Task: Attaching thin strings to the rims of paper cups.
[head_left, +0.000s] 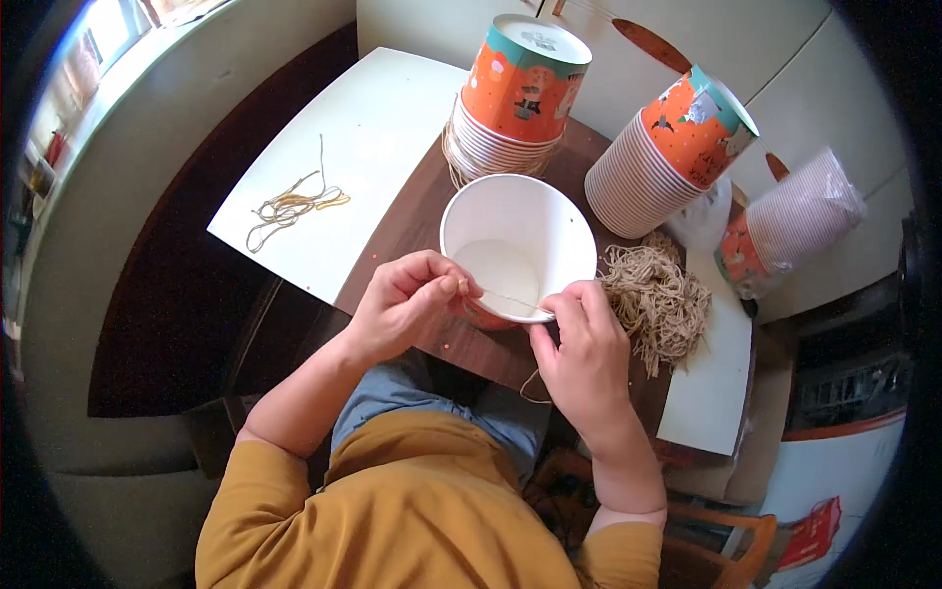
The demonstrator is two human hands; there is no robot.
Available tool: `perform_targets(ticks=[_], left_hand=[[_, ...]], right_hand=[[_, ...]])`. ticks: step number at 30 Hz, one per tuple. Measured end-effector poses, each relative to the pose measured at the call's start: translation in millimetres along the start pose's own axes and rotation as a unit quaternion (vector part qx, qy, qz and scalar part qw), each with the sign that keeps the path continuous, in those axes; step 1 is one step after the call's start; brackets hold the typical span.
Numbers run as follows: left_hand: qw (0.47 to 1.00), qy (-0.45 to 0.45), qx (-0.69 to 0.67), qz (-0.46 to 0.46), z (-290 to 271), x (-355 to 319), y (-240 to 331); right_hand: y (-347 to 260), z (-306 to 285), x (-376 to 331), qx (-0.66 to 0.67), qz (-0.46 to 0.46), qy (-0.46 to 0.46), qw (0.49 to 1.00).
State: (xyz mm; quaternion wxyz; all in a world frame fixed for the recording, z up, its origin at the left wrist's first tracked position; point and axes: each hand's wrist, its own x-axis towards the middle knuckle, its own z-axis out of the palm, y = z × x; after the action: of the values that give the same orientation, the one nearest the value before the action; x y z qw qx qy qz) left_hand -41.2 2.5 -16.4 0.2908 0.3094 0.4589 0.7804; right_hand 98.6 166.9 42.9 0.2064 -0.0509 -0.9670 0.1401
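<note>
A white-lined paper bucket stands in front of me with its mouth up and tilted toward me. A thin beige string runs taut between my hands across the bucket's near rim. My left hand pinches one end of the string at the rim's left side. At the right side of the rim, my right hand holds the string with thumb and fingers against the bucket's edge. A loose length of string hangs below that hand. Whether the string passes through a hole in the bucket is too small to tell.
Upside-down stacks of orange paper buckets stand behind, one with string looped around its base, another to its right. A tangled string pile lies right. Several cut strings lie on the white board at left. A plastic-wrapped stack sits far right.
</note>
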Motion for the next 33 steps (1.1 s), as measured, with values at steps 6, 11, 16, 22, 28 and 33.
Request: perform_targets(ticks=[6, 11, 16, 22, 28, 33], left_hand=[[0.999, 0.025, -0.046, -0.004, 0, -2, -11], [0.904, -0.026, 0.349, 0.248, -1, -5, -12], [0.835, -0.046, 0.404, 0.370, -5, -2, -20], [0.830, -0.040, 0.423, 0.361, -12, -4, -19], [0.834, -0.045, 0.421, 0.353, -9, -2, -13], [0.866, 0.033, 0.392, 0.308, -1, -11, -17]], right_hand=[[-20, 16, 2, -0.034, -0.034, 0.102, 0.994], [-39, 30, -11, 0.143, -0.018, 0.101, 0.984], [-49, 39, -15, 0.098, -0.135, 0.075, 0.983], [-18, 0, 16, 0.092, -0.141, 0.086, 0.982], [-8, 20, 35, 0.081, -0.184, 0.005, 0.980], [-30, 38, -1, 0.040, -0.143, 0.149, 0.978]])
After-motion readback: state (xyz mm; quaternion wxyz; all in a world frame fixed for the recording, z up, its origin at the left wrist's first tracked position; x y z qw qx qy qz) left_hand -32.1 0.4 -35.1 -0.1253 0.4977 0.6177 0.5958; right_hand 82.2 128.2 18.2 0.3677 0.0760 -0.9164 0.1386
